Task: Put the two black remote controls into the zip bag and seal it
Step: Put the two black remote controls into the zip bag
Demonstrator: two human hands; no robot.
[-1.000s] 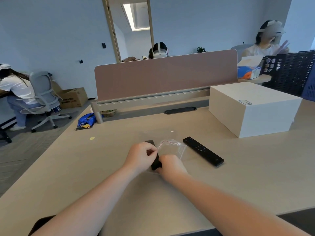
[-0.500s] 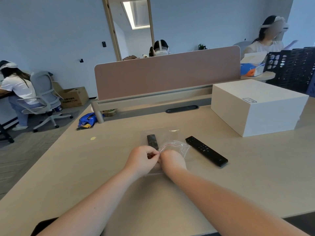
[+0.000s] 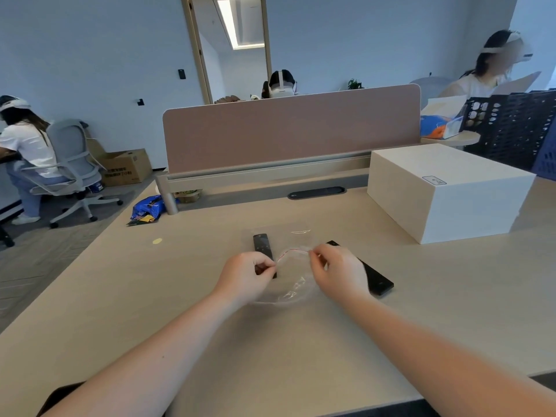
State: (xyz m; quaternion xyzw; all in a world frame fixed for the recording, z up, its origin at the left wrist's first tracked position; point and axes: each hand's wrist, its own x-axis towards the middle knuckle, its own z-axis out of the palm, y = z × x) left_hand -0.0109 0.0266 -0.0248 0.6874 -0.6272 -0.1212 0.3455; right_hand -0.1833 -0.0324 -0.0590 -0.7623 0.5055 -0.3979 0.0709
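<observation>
Your hands have moved apart since a moment ago — the left hand [image 3: 245, 278] and right hand [image 3: 337, 273] each pinch one side of the zip bag [image 3: 293, 284] mouth, which now gapes open above the desk [image 3: 150, 296]. One black remote [image 3: 261, 245] lies behind the left hand, apparently under or beside the bag — it is unclear which; the second remote [image 3: 376, 276] lies behind the right hand. Neither appears loaded yet; the opened mouth is likely ready for insertion.

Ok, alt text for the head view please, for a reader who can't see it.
Two bare hands, left hand and right hand, pinch the mouth of a clear zip bag apart above a light wooden desk. One black remote lies behind the left hand, another by the right; a white box sits beyond.
</observation>
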